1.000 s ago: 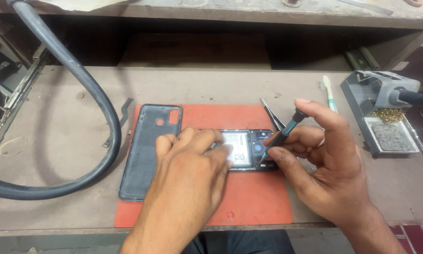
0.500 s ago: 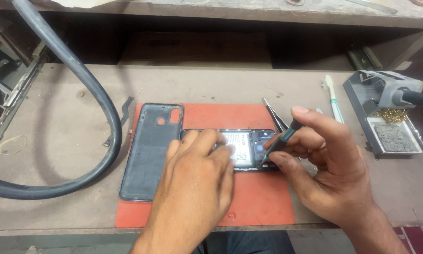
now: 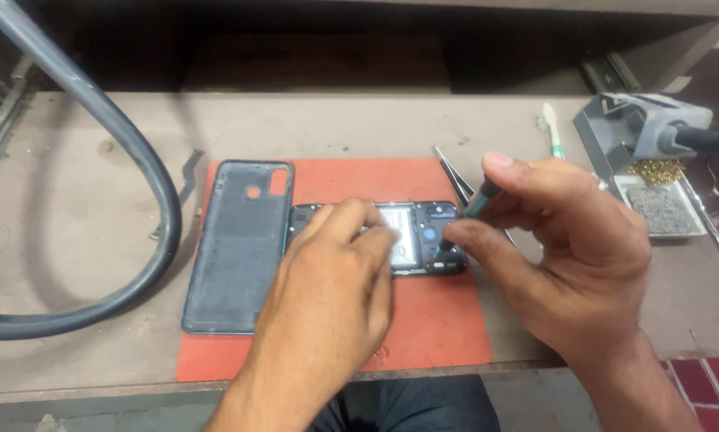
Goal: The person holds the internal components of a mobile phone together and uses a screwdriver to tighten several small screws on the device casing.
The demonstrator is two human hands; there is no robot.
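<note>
Across our worn bench [image 3: 71, 240], the opened phone [image 3: 419, 236] lies crosswise under both hands: left hand [image 3: 327, 280] pressing it flat, right hand [image 3: 567, 240] pinching a screwdriver [image 3: 475, 200] at its nearer end.

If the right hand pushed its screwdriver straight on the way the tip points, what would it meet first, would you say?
Most likely the opened phone: the right hand angles the screwdriver down-left at its camera end, though depth is unclear.
</note>
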